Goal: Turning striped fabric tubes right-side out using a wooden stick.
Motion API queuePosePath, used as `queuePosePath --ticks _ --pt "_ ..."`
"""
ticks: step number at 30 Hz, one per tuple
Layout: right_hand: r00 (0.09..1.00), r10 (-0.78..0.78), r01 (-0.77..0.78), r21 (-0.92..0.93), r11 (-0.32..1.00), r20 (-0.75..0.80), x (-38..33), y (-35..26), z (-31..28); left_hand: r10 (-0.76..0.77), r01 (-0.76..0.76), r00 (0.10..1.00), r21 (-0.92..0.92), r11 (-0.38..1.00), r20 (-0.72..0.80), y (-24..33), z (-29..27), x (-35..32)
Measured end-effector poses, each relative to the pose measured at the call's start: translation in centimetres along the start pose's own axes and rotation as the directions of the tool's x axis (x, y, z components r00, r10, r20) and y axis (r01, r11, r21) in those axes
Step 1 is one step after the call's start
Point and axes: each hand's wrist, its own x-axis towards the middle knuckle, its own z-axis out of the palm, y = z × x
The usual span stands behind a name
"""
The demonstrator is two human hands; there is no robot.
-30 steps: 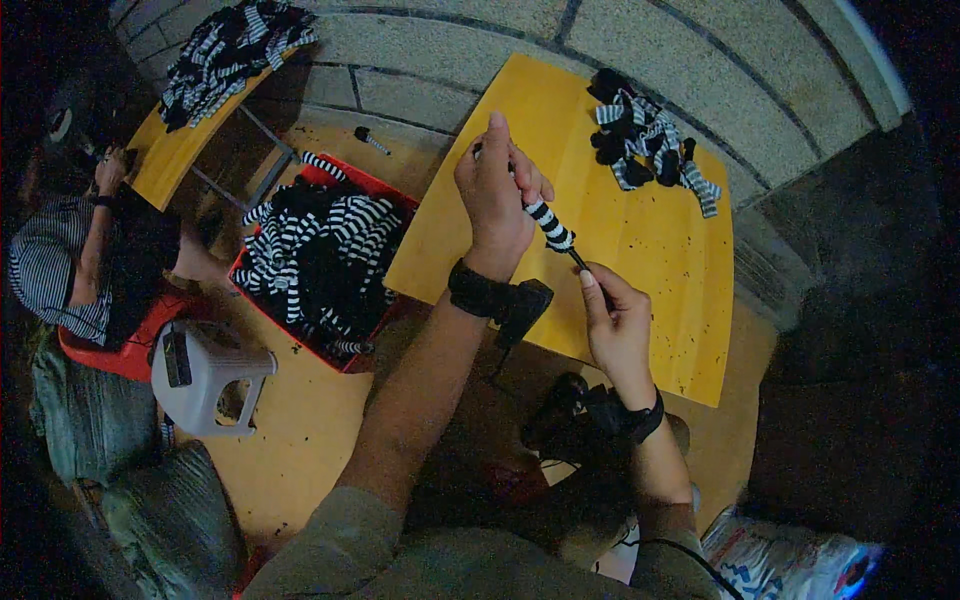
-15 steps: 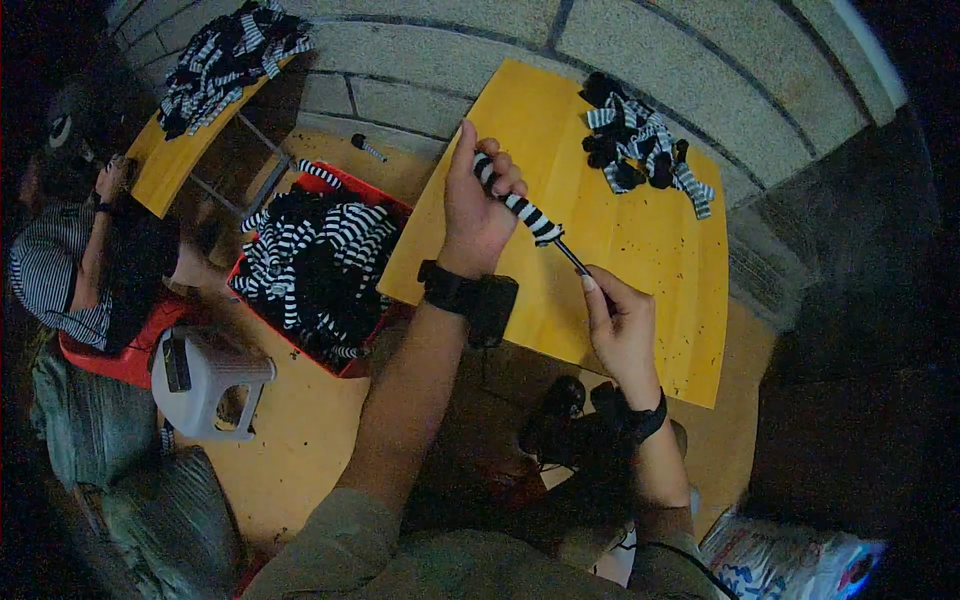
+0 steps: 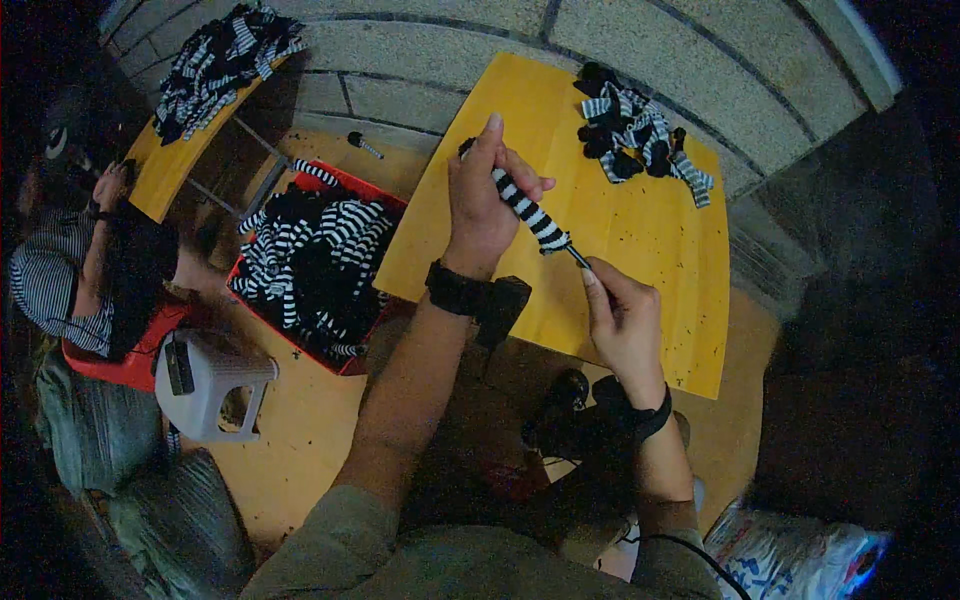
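Observation:
Above the yellow table point(image 3: 650, 250), my two hands hold a narrow black-and-white striped knitted tube point(image 3: 531, 213) with a thin dark rod point(image 3: 577, 255) sticking out of its lower end. My left hand point(image 3: 483, 205) is closed on the upper part of the tube, thumb pointing up and some fingertips lifted. A black end of the knit shows by the thumb. Pinched between thumb and fingers of my right hand point(image 3: 627, 312) is the outer end of the rod. How far the rod reaches inside the tube is hidden.
Striped and black knit pieces point(image 3: 630, 125) lie heaped at the table's far side. On the left, a red crate point(image 3: 380, 193) holds many more, near a grey plastic stool point(image 3: 215, 385). A person point(image 3: 75, 270) sits at another yellow table point(image 3: 160, 165) bearing a similar pile.
My left thumb has straightened and its fingers have loosened and shifted along the tube. Less of the rod shows between the tube and my right hand.

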Motion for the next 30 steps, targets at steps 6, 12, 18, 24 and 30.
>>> queuePosePath --ticks 6,12,18,24,30 --pt "0.991 0.129 -0.135 0.166 0.977 0.047 -0.7 -0.6 1.3 0.000 0.019 0.992 -0.155 0.988 0.122 0.3 -0.3 0.4" --pt "0.992 -0.116 0.111 -0.085 0.990 -0.054 -0.2 -0.4 1.2 -0.015 0.026 0.998 -0.175 0.984 0.066 0.0 -1.3 1.1" --pt "0.991 -0.114 0.109 -0.064 0.992 -0.065 0.9 1.2 -0.1 -0.096 0.021 0.991 -0.606 0.795 -0.092 1.7 -0.6 1.4" --pt "0.996 -0.060 0.053 -0.112 0.992 -0.060 0.4 -0.3 0.6 -0.114 0.223 0.964 -0.501 0.836 0.239 0.5 -2.8 1.8" --pt "0.998 -0.059 0.057 0.154 0.986 0.006 0.4 1.8 1.2 -0.093 0.145 0.983 -0.367 0.919 0.156 0.8 -2.0 1.5"
